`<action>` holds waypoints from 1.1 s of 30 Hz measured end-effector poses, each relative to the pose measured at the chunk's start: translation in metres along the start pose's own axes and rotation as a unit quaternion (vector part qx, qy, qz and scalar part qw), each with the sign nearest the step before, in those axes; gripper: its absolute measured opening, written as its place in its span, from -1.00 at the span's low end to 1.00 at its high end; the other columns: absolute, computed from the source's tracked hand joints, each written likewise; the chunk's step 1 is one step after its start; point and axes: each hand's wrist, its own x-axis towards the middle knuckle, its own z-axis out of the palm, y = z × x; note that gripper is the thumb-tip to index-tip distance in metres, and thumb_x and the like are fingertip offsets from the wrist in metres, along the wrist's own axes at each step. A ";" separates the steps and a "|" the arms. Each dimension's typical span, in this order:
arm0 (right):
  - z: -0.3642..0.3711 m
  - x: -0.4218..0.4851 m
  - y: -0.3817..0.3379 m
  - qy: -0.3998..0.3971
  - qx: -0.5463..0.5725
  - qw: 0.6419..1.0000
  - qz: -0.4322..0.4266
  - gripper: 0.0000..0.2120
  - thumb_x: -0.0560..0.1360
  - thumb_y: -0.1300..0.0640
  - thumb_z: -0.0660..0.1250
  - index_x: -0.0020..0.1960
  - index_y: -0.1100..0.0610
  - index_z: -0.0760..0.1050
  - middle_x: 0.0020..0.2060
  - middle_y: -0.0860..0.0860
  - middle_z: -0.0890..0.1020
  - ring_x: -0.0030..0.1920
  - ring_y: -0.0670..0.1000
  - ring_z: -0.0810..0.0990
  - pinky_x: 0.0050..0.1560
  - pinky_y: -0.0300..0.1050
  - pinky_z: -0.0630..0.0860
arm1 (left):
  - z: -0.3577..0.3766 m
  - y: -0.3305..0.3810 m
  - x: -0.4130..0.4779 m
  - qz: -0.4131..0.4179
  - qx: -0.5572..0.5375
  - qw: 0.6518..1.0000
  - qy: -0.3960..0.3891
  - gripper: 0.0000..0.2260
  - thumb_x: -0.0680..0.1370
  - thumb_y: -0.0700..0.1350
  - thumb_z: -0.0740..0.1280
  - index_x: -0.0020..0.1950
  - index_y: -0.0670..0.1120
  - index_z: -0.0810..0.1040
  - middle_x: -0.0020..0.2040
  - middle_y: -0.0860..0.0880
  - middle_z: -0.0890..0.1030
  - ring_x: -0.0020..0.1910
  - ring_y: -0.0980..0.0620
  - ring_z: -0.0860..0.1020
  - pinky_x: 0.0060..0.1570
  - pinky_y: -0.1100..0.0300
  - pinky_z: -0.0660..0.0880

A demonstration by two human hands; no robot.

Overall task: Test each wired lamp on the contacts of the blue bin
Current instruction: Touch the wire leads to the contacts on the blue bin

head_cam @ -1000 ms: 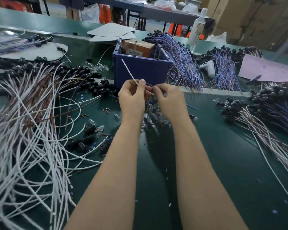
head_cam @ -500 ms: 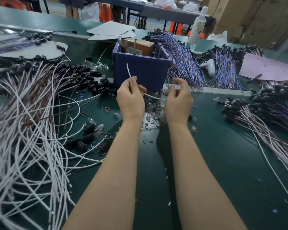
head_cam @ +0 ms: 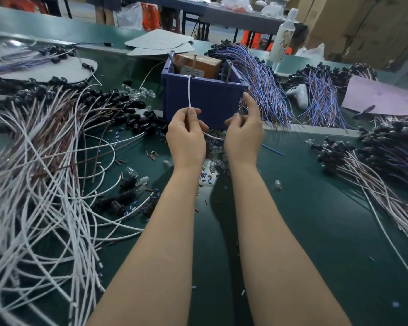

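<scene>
From my head camera, my left hand (head_cam: 186, 135) pinches a thin white insulated lamp wire (head_cam: 189, 92) between thumb and forefinger, its free end standing straight up to the front rim of the square blue plastic bin (head_cam: 205, 100), beside one of the upright metal contact pins (head_cam: 194, 63) in it. The wire's other run passes across to my right hand (head_cam: 244, 135), which cups it loosely with the forefinger raised and the other fingers half curled; whether the lamp itself sits in that palm I cannot tell. I judge this one test is just being made. A large tangle of white-wired lamps with black sockets (head_cam: 45, 165) sprawls to my left on the green table (head_cam: 316, 220), and blue-and-purple wired bundles (head_cam: 262, 85) lie behind the bin, so I cannot say which are tested; much seems left.
</scene>
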 end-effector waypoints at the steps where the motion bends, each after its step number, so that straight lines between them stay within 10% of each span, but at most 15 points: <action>1: 0.002 0.001 -0.001 -0.003 -0.003 1.000 0.000 -0.58 0.60 0.27 0.11 0.42 0.03 0.32 -0.15 0.04 0.63 -0.13 0.03 0.58 -0.06 -0.12 0.48 | 0.000 -0.001 0.002 -0.007 -0.002 1.000 -0.005 -0.81 0.66 -0.14 0.12 -0.03 -0.11 0.51 -0.38 0.05 0.52 -0.39 0.13 0.46 -0.22 0.20 0.46; 18: 0.006 0.003 0.002 -0.015 -0.006 1.000 0.024 -0.67 0.59 0.25 0.14 0.33 0.08 0.41 -0.23 -0.02 0.61 -0.13 0.02 0.60 0.01 -0.10 0.51 | -0.002 -0.005 0.008 -0.057 -0.045 0.997 -0.023 -0.84 0.66 -0.17 0.08 -0.02 -0.01 0.41 -0.38 0.05 0.53 -0.43 0.17 0.44 -0.26 0.23 0.43; 23: -0.016 0.018 -0.015 -0.005 -0.104 0.994 0.017 -0.88 0.58 0.13 0.19 0.03 0.08 0.49 -0.21 -0.04 0.67 -0.05 0.01 0.62 0.21 0.09 0.43 | -0.006 -0.004 0.015 -0.098 -0.108 0.988 0.057 -0.85 0.66 -0.18 0.07 0.04 -0.12 0.42 -0.39 0.04 0.51 -0.55 0.23 0.36 -0.42 0.35 0.34; 29: -0.035 0.032 -0.030 -0.084 0.185 0.974 0.101 -0.86 0.63 0.22 0.12 -0.11 0.14 0.36 -0.50 -0.01 0.61 -0.42 -0.02 0.64 -0.40 -0.23 0.54 | -0.020 0.002 0.023 -0.205 -0.318 0.911 0.166 -0.89 0.67 -0.19 0.09 0.05 -0.15 0.39 -0.34 0.00 0.50 -0.51 0.20 0.38 -0.47 0.37 0.36; 33: -0.031 0.024 -0.014 -0.127 0.309 0.909 0.252 -0.82 0.64 0.19 0.11 -0.13 0.16 0.36 -0.43 0.03 0.62 -0.40 -0.03 0.66 -0.44 -0.26 0.55 | -0.027 0.007 0.026 -0.277 -0.489 0.812 0.158 -0.90 0.65 -0.22 0.13 0.11 -0.17 0.41 -0.29 -0.05 0.51 -0.53 0.18 0.42 -0.54 0.39 0.37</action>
